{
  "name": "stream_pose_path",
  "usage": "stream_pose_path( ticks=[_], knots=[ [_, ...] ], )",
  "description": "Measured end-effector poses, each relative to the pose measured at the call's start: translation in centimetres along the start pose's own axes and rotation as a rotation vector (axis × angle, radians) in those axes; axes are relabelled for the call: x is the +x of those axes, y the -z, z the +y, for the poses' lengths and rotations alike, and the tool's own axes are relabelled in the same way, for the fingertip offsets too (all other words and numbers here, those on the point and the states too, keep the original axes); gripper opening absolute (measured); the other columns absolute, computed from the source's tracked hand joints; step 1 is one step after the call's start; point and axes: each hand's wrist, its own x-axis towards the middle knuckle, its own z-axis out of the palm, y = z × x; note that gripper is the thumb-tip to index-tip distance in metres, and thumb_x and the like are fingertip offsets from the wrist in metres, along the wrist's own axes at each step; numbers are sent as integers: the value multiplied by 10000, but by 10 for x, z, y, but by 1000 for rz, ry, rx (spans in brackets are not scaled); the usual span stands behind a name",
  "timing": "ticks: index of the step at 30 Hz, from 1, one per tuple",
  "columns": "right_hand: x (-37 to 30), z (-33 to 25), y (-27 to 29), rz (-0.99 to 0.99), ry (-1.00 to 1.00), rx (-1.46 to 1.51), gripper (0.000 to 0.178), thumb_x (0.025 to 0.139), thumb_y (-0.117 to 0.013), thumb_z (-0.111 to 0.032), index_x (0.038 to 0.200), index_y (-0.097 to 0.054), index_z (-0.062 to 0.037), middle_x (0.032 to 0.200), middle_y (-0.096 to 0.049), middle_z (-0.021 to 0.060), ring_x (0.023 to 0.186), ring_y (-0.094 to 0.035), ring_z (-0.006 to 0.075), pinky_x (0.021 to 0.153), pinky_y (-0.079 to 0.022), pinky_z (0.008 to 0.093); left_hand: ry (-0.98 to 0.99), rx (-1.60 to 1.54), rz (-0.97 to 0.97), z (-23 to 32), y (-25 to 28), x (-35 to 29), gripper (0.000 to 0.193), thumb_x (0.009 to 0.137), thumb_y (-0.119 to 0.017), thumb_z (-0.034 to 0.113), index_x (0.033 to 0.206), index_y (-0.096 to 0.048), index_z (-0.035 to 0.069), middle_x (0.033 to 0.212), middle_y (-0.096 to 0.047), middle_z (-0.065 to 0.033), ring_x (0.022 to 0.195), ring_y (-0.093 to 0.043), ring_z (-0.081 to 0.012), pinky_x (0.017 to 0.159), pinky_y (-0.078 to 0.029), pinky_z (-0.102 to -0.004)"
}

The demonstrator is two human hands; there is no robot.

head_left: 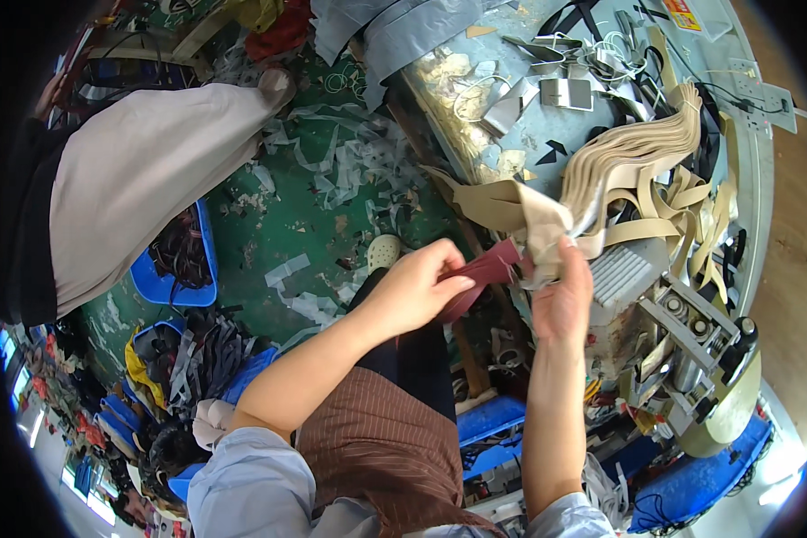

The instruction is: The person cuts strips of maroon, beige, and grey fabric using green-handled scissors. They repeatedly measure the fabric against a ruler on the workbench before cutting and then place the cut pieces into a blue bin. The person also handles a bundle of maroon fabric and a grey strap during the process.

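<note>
My left hand (412,289) is closed, with thumb and fingers pinching a maroon fabric strip (486,273). One end of that strip points to my right hand (560,300), which is closed around a beige fabric band (540,218). The maroon end lies close by the beige band; whether they are joined I cannot tell. Some of the right fingers are hidden, and the cloth there is slightly blurred. Just beyond my right hand, a thick bundle of beige straps (632,148) lies on the worktable (529,134), with loose beige loops beside it.
A sewing machine (690,341) with metal parts stands at the right. Metal plates (567,94) and thin cords lie at the back of the table. Blue bins (208,255) of dark strips stand at left. Fabric scraps (350,161) litter the green floor. Pale cloth (152,170) hangs at far left.
</note>
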Motion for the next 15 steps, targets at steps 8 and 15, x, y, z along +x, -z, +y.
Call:
stream_pose_path(
  ticks=[8, 15],
  knots=[
    [19, -19, -5, -201, 3, 20, 473, 872, -613, -348, 1204, -499, -32, 1128, -570, 45, 1018, -545, 146, 845, -428, 306, 33, -822, -335, -28, 9, -36, 344, 909, -538, 80, 1235, -475, -13, 1075, -610, -104, 868, -626, -134, 770, -519, -272],
    [-80, -8, 14, -474, 53, -362, 586, 795, -684, -95, 1317, -426, -25, 1191, -536, 93, 1086, -491, 151, 899, -413, 290, -19, -475, -292, 0, -23, -43, 311, 956, -462, 145, 1245, -412, 41, 997, -626, -79, 777, -635, -125, 605, -513, -232]
  ],
)
